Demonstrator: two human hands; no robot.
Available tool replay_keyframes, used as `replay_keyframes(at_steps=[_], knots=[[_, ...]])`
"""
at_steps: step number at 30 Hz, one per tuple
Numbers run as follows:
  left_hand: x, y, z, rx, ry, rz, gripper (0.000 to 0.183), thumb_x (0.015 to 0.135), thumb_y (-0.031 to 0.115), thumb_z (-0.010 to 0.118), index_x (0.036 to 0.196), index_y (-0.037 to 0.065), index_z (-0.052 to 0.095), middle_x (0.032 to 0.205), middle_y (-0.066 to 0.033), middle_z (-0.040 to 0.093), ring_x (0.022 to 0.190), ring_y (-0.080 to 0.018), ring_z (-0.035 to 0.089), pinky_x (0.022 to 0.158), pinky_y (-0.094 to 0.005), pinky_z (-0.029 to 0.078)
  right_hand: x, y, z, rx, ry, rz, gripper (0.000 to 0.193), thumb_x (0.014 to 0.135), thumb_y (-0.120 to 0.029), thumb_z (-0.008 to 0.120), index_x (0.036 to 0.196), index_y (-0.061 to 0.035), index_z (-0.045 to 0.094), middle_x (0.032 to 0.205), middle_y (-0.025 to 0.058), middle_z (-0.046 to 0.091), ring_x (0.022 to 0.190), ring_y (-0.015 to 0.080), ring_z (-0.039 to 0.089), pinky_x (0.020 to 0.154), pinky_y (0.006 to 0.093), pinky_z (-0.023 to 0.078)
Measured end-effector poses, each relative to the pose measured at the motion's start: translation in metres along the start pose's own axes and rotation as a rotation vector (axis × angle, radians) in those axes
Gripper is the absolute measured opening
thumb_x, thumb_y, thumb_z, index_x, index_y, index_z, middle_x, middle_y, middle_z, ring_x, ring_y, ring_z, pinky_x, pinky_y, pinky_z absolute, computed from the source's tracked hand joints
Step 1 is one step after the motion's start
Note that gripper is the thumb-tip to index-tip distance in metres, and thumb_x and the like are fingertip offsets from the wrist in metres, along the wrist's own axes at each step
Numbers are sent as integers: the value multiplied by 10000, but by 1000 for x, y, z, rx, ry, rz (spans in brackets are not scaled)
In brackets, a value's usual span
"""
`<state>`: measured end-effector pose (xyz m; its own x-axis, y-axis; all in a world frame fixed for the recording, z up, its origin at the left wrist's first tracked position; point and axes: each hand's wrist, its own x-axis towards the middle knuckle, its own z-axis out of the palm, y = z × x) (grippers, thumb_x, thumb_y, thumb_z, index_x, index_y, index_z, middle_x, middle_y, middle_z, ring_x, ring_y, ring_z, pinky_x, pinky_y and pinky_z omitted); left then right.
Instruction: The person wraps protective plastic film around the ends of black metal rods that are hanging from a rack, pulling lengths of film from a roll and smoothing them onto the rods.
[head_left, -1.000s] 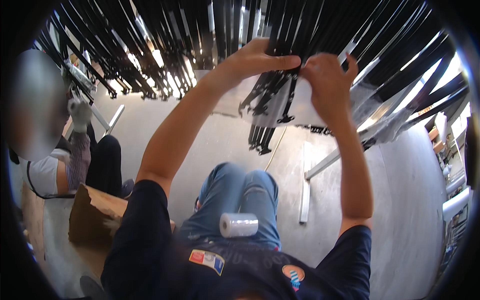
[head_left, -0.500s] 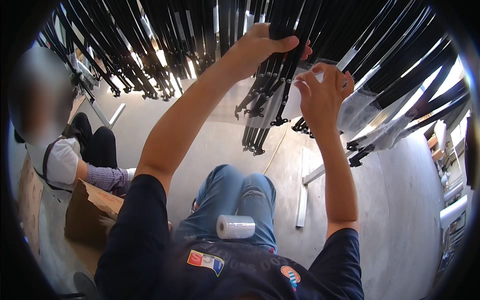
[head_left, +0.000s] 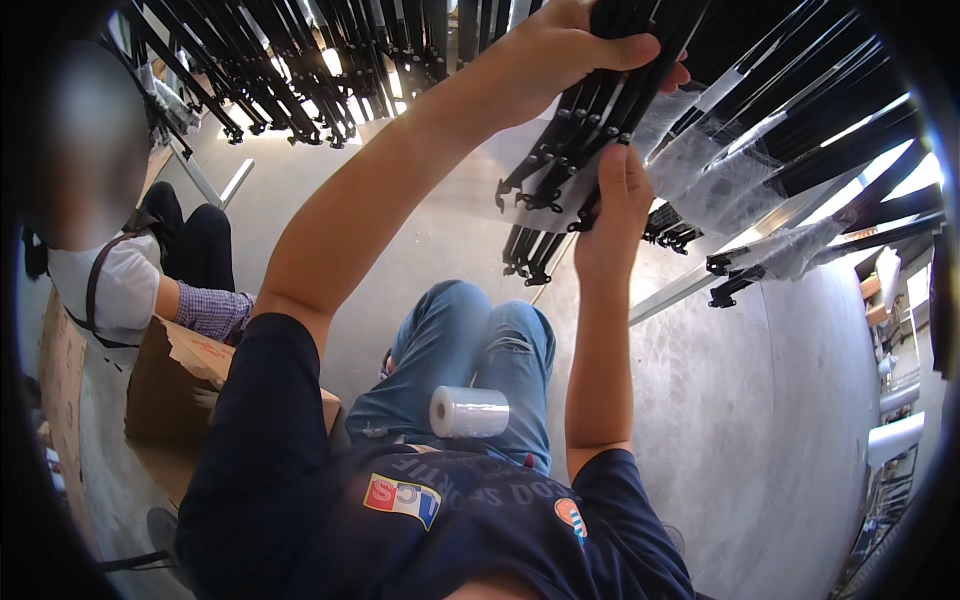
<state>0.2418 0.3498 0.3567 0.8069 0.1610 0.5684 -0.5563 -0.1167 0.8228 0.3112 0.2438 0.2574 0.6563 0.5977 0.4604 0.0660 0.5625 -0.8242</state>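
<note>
My left hand [head_left: 560, 50] is closed round a hanging bundle of black metal bars [head_left: 585, 125], its thumb across the front and fingertips showing past the far side. Lower down, my right hand [head_left: 622, 195] grips the right edge of the same bundle near its hooked, riveted ends; the thumb points up and the other fingers are mostly hidden. Thin clear film [head_left: 655, 122] shows beside the bars, but I cannot tell how far round them it goes. A roll of clear stretch film [head_left: 470, 412] lies on my lap.
Many more black bars [head_left: 290, 75] hang in rows above, some wrapped in film [head_left: 735, 180]. A metal frame leg [head_left: 675, 292] stands at the right. To the left another person [head_left: 120, 285] sits beside an open cardboard box [head_left: 165, 400].
My right hand has come in from the right and down onto the bundle, its fingers closing. My left hand and the bundle have shifted right and slightly up.
</note>
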Motion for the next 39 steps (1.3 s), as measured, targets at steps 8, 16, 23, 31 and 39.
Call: replay_keyframes(at_steps=[8, 16, 23, 31, 39], knots=[[-22, 19, -16, 1129, 282, 31, 443, 759, 408, 598, 1030, 59, 570, 977, -112, 585, 874, -202, 567, 790, -310, 437, 26, -15, -10, 195, -260, 78, 239, 698, -14, 631, 929, 21, 581, 808, 105, 631, 638, 151, 601, 597, 245, 487], [-95, -6, -38, 1103, 222, -188, 482, 702, 366, 660, 1096, 117, 538, 886, -113, 617, 849, -258, 594, 724, -293, 454, 46, -22, 0, 13, -448, 106, 320, 622, -52, 669, 926, 15, 596, 835, 122, 634, 722, 176, 623, 675, 278, 502], [-90, 3, -33, 1371, 67, -310, 210, 743, 205, 634, 857, 31, 611, 752, -82, 605, 722, -195, 579, 658, -282, 435, 48, -20, -3, -48, -487, 67, 286, 629, -40, 673, 908, -17, 613, 790, 92, 637, 696, 171, 624, 666, 283, 503], [-103, -2, -31, 1274, 177, -134, 187, 759, 214, 606, 789, 31, 594, 686, -88, 604, 562, -164, 586, 553, -254, 430, 51, -18, -8, -10, -510, 109, 324, 655, -46, 666, 968, -23, 586, 836, 68, 624, 735, 160, 614, 699, 273, 494], [-116, 5, -25, 1236, 152, -155, 171, 776, 198, 592, 798, 34, 552, 676, -74, 599, 540, -148, 593, 521, -242, 433, 53, -12, -5, 28, -541, 132, 323, 668, -53, 660, 974, -7, 569, 839, 94, 615, 735, 181, 615, 691, 288, 503]])
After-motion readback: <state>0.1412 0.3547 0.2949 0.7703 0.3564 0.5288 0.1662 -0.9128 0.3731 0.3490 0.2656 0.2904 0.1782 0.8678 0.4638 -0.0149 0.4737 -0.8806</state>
